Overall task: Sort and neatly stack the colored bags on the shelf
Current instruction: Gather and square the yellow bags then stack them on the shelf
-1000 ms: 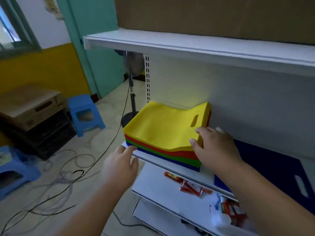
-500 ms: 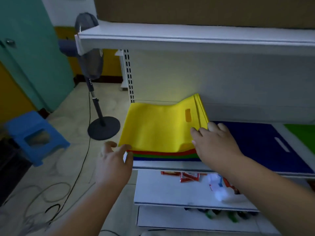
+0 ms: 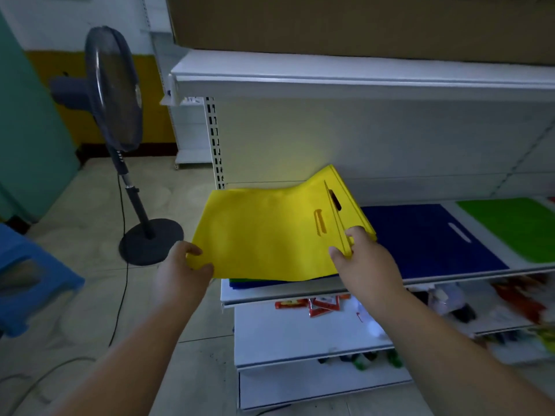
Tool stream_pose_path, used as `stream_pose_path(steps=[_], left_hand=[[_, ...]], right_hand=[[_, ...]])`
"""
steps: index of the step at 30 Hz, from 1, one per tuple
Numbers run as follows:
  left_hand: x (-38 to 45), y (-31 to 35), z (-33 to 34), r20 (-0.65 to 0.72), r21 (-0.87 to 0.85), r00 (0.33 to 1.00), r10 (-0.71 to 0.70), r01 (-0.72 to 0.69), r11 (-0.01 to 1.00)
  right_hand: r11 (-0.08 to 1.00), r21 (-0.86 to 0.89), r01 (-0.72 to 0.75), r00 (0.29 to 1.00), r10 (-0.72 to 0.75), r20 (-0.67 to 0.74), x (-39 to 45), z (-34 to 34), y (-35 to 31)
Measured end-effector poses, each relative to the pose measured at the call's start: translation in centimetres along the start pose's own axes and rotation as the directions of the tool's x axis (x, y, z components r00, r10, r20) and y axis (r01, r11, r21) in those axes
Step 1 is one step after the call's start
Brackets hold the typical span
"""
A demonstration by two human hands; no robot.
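Pinching the near left corner of the yellow bag (image 3: 270,232), the left hand (image 3: 180,274) has its thumb on top and fingers underneath; the right hand (image 3: 366,262) grips the bag's right edge by the handle slot, thumb and fingers closed on the fabric; the bag lies on a stack (image 3: 255,282) of green and blue bags at the left end of the white shelf (image 3: 450,276); a dark blue bag (image 3: 429,238) and a green bag (image 3: 510,229) lie flat to its right; a standing fan (image 3: 120,115) is on the floor to the left; the yellow bag's long side runs left to right, its handle end curling upward at the right.
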State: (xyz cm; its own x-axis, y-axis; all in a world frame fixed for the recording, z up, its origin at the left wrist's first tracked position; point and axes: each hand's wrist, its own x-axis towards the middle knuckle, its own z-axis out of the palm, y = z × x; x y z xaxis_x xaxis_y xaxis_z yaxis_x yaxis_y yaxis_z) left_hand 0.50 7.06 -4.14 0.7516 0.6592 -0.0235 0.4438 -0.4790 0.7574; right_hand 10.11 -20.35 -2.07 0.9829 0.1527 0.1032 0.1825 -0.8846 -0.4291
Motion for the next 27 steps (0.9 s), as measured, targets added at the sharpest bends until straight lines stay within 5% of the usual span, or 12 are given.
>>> stream_pose_path(steps=[3, 5, 10, 13, 17, 27], left_hand=[[0.1, 0.1, -0.3, 0.105, 0.016, 0.994, -0.039, 0.038, 0.999], [-0.2, 0.1, -0.5, 0.119, 0.02, 0.993, -0.022, 0.02, 1.0], [-3.3, 0.6, 0.6, 0.018, 0.008, 0.998, 0.064, -0.064, 0.998], [-6.4, 2.4, 2.9, -0.027, -0.067, 0.991, 0.132, -0.133, 0.989], [-10.1, 7.4, 7.9, -0.042, -0.083, 0.969, 0.245, -0.248, 0.965], [-21.5, 25.1, 29.3, 0.142, -0.23, 0.848, 0.511, -0.474, 0.85]], right_hand=[[0.971, 0.233, -0.051, 0.989, 0.018, 0.144, 0.2, 0.2, -0.7], [0.977, 0.211, 0.035, 0.985, -0.07, 0.16, 0.0, -0.1, -0.4], [0.964, 0.098, 0.248, 0.966, -0.238, -0.099, -1.9, -2.0, 2.2], [0.966, 0.129, 0.223, 0.948, -0.184, -0.258, -3.2, -3.7, 5.6], [0.986, 0.113, 0.119, 0.951, -0.08, -0.3, -4.7, -7.2, 12.7], [0.978, 0.162, -0.129, 0.871, 0.19, -0.453, -9.8, -20.9, 38.5]])
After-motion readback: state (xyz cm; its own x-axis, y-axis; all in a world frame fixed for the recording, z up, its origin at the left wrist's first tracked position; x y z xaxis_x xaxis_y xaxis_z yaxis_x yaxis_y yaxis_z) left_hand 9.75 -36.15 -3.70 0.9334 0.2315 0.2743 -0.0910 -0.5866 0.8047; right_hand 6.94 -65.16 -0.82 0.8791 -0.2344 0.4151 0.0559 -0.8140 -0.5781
